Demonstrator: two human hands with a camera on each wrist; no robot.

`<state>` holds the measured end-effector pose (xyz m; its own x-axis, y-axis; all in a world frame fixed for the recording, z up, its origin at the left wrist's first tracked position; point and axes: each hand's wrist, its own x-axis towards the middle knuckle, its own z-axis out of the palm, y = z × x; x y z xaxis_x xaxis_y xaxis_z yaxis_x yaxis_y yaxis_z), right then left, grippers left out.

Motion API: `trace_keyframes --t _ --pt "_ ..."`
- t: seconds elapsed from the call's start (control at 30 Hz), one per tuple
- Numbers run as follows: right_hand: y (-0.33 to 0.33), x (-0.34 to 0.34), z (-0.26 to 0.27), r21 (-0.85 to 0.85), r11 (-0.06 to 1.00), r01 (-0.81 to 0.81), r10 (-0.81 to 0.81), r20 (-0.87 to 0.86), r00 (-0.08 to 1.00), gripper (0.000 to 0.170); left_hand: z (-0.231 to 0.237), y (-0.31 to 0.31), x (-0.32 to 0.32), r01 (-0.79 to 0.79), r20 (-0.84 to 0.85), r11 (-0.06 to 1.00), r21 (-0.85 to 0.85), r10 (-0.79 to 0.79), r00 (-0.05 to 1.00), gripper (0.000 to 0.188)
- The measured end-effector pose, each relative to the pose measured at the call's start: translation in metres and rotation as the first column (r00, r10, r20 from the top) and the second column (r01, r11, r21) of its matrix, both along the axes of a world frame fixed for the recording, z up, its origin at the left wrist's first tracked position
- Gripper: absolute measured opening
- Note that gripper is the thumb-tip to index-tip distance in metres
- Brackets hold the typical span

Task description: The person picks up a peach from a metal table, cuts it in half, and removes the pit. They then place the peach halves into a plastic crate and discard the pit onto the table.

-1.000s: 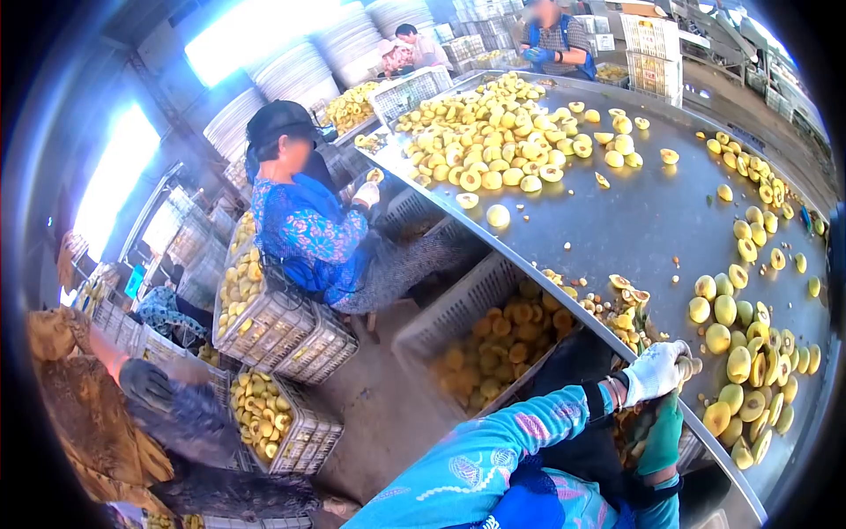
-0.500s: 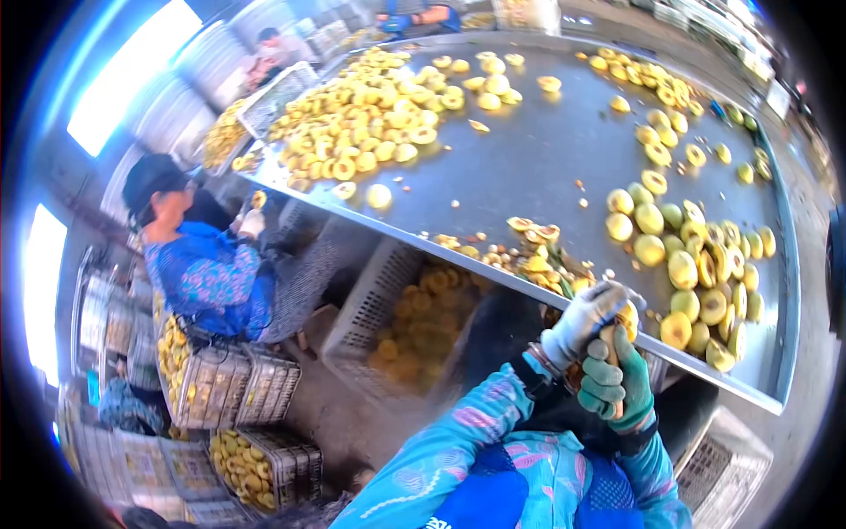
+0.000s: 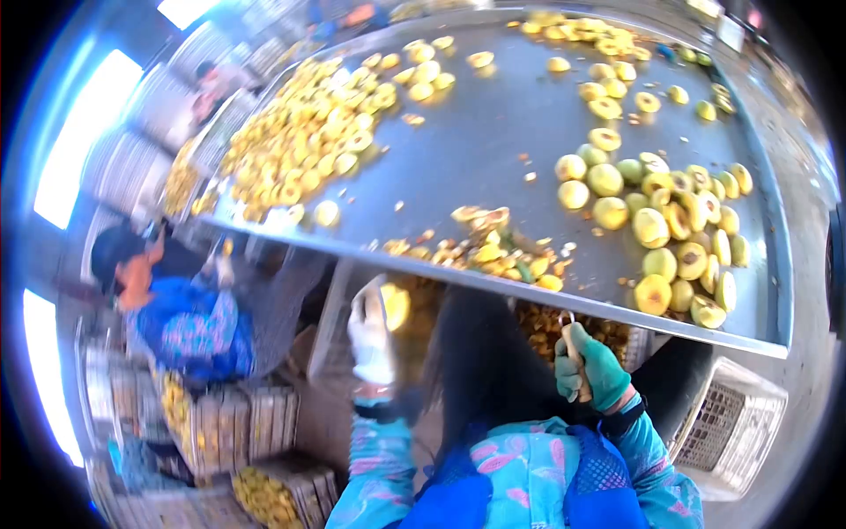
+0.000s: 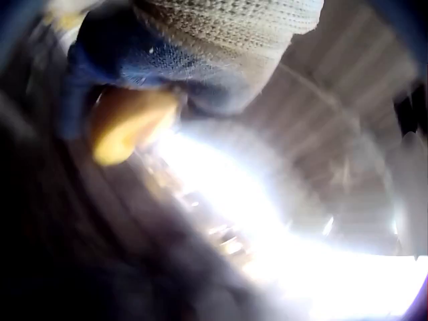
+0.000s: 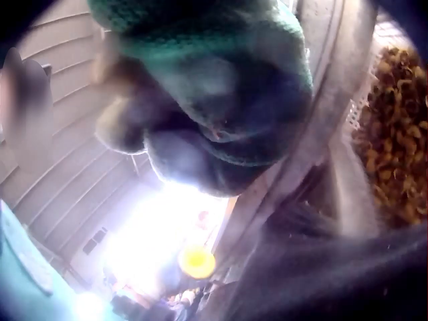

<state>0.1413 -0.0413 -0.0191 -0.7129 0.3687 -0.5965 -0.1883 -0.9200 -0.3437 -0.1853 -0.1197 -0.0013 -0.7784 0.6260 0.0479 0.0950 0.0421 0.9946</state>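
The left hand, in a white glove, holds a yellow fruit half over the crate below the table's near edge. In the left wrist view the gloved left hand has its fingers round the yellow fruit piece. My right hand, in a green glove, grips the wooden handle of a tool with a small metal loop at its tip, just below the table edge. The right wrist view shows the curled right hand; the tool is mostly hidden there.
A metal table with a raised rim carries a large heap of fruit halves, whole fruit at the right and scraps near the front edge. A white crate stands at the right; a person in blue sits at the left.
The left hand has moved away from the right hand, leftward to beyond the table edge, carrying the fruit half. The right hand keeps the tool. The head view has swung to the right.
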Motion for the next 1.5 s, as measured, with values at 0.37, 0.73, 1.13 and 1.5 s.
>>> trace_keyframes --t 0.37,0.73,1.13,1.5 --pt "0.012 0.008 0.034 0.360 0.931 0.056 -0.139 0.207 0.968 0.038 -0.007 0.303 0.155 0.436 -0.711 0.647 -0.625 -0.703 0.022 0.037" --pt "0.061 -0.017 0.034 0.923 0.173 -0.345 -0.672 0.367 0.644 0.028 0.027 0.180 0.149 0.801 -0.091 0.579 0.152 -0.799 0.594 0.027" --pt "0.024 -0.036 0.032 0.939 0.246 -0.240 -0.735 0.342 0.586 0.024 0.012 0.146 0.183 0.642 -0.027 0.761 0.094 -0.643 0.766 0.032" --pt "0.005 -0.029 0.025 0.798 0.535 0.277 -0.465 0.004 0.885 0.025 0.053 0.122 0.201 0.829 0.036 0.551 0.096 -0.834 0.551 0.035"
